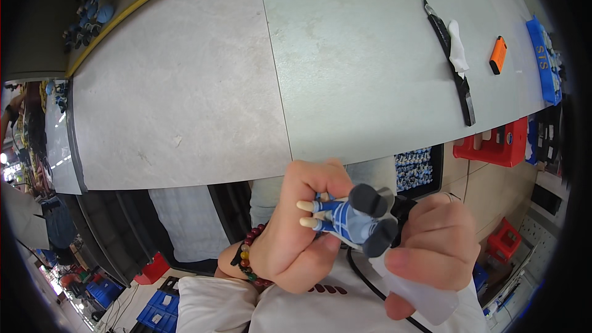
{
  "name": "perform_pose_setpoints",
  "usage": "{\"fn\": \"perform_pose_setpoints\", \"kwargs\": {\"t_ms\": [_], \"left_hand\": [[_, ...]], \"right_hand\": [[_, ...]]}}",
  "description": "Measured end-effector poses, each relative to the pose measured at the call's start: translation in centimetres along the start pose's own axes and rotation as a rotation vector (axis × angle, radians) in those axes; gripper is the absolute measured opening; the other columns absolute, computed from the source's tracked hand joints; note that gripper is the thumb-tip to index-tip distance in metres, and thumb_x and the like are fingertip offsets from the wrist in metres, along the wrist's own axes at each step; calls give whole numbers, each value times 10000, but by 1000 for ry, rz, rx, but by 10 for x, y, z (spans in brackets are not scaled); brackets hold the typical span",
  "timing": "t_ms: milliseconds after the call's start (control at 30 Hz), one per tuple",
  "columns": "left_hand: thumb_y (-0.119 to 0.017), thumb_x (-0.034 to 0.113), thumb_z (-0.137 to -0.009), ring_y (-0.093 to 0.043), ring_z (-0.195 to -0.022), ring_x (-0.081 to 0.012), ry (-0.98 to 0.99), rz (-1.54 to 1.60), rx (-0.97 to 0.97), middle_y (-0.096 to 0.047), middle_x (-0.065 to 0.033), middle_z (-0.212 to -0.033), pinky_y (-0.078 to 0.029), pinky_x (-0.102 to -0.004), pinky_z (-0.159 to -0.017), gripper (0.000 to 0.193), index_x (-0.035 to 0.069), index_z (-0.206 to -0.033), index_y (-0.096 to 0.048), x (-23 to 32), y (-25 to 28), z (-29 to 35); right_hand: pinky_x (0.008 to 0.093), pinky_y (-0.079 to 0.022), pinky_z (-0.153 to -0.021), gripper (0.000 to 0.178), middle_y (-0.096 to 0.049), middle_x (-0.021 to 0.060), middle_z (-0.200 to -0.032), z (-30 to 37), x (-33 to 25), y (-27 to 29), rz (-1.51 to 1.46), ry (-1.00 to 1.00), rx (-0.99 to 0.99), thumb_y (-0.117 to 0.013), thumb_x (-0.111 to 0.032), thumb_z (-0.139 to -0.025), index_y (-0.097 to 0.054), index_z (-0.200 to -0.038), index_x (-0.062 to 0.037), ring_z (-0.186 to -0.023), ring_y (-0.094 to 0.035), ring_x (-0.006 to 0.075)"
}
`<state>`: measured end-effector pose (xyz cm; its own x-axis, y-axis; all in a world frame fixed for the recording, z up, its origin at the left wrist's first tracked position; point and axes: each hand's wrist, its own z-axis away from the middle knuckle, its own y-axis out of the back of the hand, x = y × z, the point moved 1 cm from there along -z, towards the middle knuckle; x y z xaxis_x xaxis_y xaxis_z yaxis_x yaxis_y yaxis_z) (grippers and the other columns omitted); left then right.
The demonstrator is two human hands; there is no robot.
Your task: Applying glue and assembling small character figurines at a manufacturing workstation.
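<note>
Curled tight around a small blue-and-white toy figure (345, 219), left hand (296, 234), gripping the body with pale arms poking out past the knuckles and dark grey feet toward the right hand (431, 246). Closed around a translucent white plastic piece (425, 296) just below the figure, right-hand fingers (425, 262), with a black cord (364, 280) beneath. Well beyond the figure, on the grey table (203, 86): long black knife (453, 65), white rag (457, 46), orange cutter (498, 54).
</note>
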<state>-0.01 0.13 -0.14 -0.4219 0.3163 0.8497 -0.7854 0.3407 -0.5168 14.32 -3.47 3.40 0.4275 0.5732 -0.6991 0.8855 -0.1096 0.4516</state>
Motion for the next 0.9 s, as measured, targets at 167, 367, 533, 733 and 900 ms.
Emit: {"fn": "perform_pose_setpoints", "kwargs": {"t_ms": [167, 367, 533, 733, 900], "left_hand": [[-599, 142, -745, -356, -521, -97, 12, -31, 1, -404, -97, -708, -346, -232, -480, 306, 66, -882, -336, 3, -1, 0], [-599, 159, -748, -354, -530, -95, 16, 0, 6, -407, -96, -716, -343, -232, -480, 312, 73, -899, -340, 1, -1, 0], [-604, 174, -740, -357, -529, -93, 18, 3, 49, -410, -87, -727, -339, -230, -470, 328, 77, -916, -345, -2, 1, 3], [-593, 209, -731, -377, -508, -93, 9, 73, 25, -437, -91, -721, -324, -232, -439, 369, 63, -949, -334, 0, -3, 1], [-669, 512, -617, -365, -462, -85, 76, -77, 182, -419, -50, -642, -303, -234, -414, 661, 70, -932, -291, -7, 5, 12]], "right_hand": [[238, -312, -419, 420, -452, 24, -642, 0, 0, -5, 28, 65, 82, -594, -440, -729, -550, -808, -30, -548, -392, 142], [241, -322, -414, 432, -448, 23, -632, 0, 1, -4, 37, 61, 56, -590, -449, -728, -550, -804, -26, -538, -388, 138], [241, -309, -409, 414, -441, 19, -624, 2, 1, -9, 55, 22, 24, -573, -447, -744, -546, -783, -35, -537, -383, 135], [229, -247, -480, 375, -363, -7, -614, 13, 4, -17, -169, 147, 599, -502, -442, -775, -525, -803, -69, -580, -324, 114], [222, -244, -496, 345, -351, -7, -606, 10, 7, -9, -450, 211, 777, -513, -403, -761, -534, -824, -65, -600, -317, 101]]}}
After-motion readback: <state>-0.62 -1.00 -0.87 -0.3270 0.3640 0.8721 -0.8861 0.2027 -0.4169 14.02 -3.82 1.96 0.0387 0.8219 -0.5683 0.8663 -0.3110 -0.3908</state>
